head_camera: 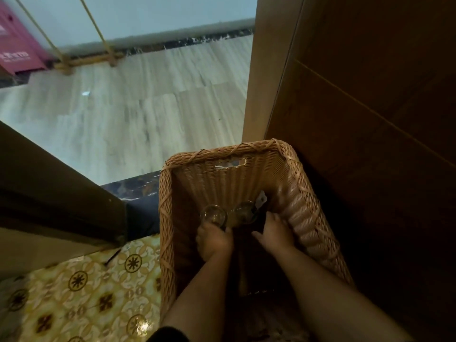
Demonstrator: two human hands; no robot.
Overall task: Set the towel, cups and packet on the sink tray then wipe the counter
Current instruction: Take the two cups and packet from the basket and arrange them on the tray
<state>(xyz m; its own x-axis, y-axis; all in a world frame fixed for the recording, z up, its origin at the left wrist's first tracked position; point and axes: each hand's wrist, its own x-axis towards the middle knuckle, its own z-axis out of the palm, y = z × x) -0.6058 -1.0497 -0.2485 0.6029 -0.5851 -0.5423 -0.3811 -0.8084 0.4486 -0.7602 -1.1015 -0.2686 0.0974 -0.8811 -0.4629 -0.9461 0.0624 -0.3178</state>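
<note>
A tall woven wicker basket (291, 166) stands on the floor against a wooden cabinet. Both my hands reach down inside it. My left hand (214, 240) is closed around a clear glass cup (212, 214). A second clear glass cup (243, 210) sits just to its right. My right hand (275, 234) rests on a dark item (259, 222) at the basket's right side; whether it grips it I cannot tell. A small white packet edge (262, 197) shows behind the cups. The basket's bottom is in shadow.
A dark wooden cabinet (370, 95) rises on the right. Pale wood-look floor (148, 107) lies ahead, yellow patterned tiles (86, 292) lower left. A brown door edge (61, 193) crosses the left. A pink box (17, 45) and a stand's thin legs (74, 60) sit far back.
</note>
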